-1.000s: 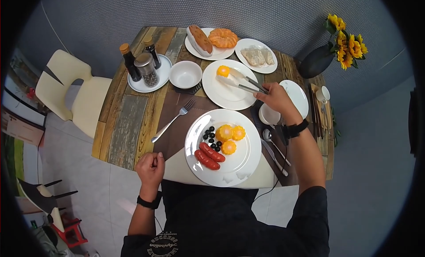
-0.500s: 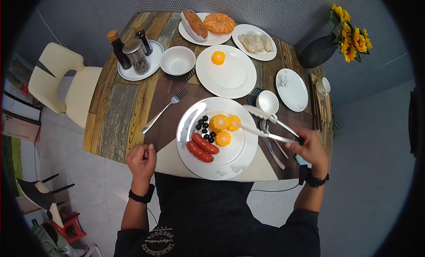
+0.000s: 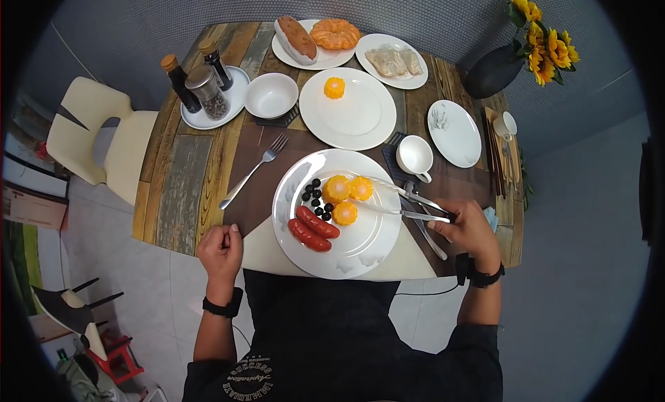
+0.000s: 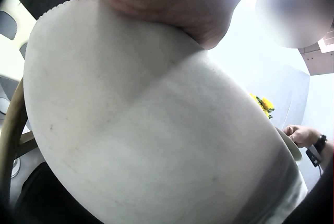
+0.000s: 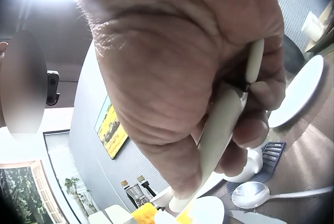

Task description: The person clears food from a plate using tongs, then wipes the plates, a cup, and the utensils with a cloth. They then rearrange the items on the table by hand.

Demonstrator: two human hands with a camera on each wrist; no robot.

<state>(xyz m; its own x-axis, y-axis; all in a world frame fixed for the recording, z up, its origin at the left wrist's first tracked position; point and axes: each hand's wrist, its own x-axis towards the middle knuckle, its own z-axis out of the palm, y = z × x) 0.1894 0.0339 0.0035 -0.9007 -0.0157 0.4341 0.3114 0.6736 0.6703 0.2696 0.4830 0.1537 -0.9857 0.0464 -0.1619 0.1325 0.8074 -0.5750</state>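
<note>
My right hand holds a pair of tongs near the handle end. The arms of the tongs are spread, their pale tips on either side of the right-hand corn piece on the big white plate. Two more corn pieces, several black olives and two red sausages lie on that plate. In the right wrist view, fingers and thumb wrap the pale tongs. Loosely curled and holding nothing, my left hand rests at the table's front edge.
Behind stands a white plate with one corn piece. A fork lies left of the big plate. Right of it are a white cup, a knife and a spoon. Bottles, a bowl and bread stand further back.
My right hand swung the tongs from the back plate's corn piece toward me, then left over the big plate, around its right-hand corn piece. The left hand stayed at the table edge.
</note>
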